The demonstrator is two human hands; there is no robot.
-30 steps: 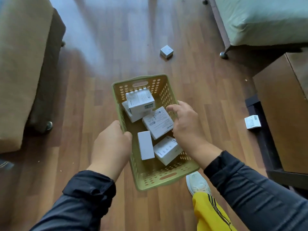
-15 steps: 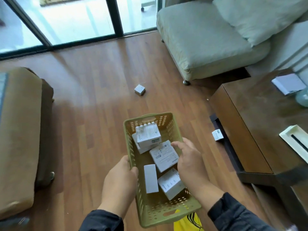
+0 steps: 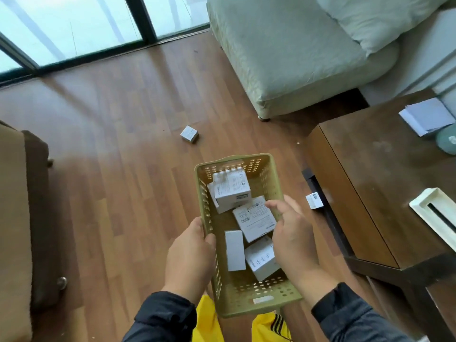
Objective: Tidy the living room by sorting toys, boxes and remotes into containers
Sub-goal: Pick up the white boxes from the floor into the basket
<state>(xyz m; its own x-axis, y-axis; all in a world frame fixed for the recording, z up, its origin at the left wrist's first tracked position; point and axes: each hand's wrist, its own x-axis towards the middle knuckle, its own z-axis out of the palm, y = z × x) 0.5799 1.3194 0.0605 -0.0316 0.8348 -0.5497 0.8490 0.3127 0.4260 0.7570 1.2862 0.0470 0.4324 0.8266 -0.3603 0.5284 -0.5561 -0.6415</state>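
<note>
I carry an olive-green perforated basket [image 3: 264, 296] in front of me, above the wooden floor. Several white boxes [image 3: 254, 219] lie in it. My left hand [image 3: 190, 253] grips the basket's left rim, thumb inside. My right hand [image 3: 292, 233] grips the right rim, its fingers curled over the edge above the boxes. One small grey-white box [image 3: 189, 134] lies on the floor ahead. Another white box [image 3: 313, 200] lies on the floor against the coffee table's base.
A dark wooden coffee table [image 3: 370, 174] stands at the right, bearing a white tray [image 3: 433, 213], papers [image 3: 425, 116] and a teal object [image 3: 447, 141]. A pale green sofa [image 3: 291, 53] is ahead right, a brown armchair [image 3: 17, 218] at the left, glass doors behind.
My view has risen from the floor to take in the room, and the basket has come up with me. Both hands keep their hold on its rims.
</note>
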